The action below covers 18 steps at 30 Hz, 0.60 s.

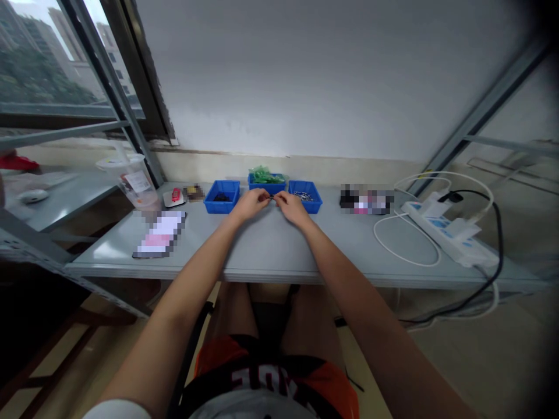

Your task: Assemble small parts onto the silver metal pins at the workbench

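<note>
My left hand (254,203) and my right hand (290,206) meet above the middle of the grey table, fingertips pinched close together. Between them is a small dark piece (271,197), too small to name. Left of my left hand stands a blue bin (211,206) with small dark pieces in its bottom. Just behind my right hand, a second blue bin (318,205) holds several shiny metal pieces. A third blue bin (267,188), at the back between the two, is heaped with green translucent plastic pieces (262,174).
A drink cup (138,185) and a phone (161,234) are at the left, near a small white dish (174,199) with a red item. On the right lie a blurred dark object (365,201), a white cable (408,261) and a power strip (449,235). A wall rises behind the table.
</note>
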{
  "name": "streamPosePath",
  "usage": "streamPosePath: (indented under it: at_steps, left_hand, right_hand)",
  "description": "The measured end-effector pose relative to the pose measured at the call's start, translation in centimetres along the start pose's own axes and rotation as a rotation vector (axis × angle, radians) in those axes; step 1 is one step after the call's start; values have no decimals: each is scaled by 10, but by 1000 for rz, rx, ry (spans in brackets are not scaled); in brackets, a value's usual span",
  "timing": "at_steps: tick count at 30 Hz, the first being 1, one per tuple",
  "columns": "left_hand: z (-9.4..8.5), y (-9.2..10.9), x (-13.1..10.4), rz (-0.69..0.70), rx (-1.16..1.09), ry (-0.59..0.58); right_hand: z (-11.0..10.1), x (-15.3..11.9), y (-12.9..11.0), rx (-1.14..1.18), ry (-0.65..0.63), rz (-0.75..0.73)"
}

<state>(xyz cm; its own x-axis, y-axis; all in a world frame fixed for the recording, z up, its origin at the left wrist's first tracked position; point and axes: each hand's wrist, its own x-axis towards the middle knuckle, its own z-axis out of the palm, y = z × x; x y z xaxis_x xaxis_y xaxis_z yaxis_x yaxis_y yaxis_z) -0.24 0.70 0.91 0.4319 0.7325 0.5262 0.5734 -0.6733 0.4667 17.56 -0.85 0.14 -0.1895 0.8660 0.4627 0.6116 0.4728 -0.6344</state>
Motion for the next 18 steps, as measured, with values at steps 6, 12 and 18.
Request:
streamPosePath:
  at_steps: [6, 12, 18]
  left_hand:
    - [-3, 3, -1, -12, 26, 17]
    - [-4, 5, -2, -22, 78, 14]
    - [-16, 9, -4, -126, 279, 50]
  right_hand:
    - [2, 1, -1, 21, 26, 20]
    - [2, 1, -2, 18, 50, -66]
    - [1, 1, -2, -17, 70, -91]
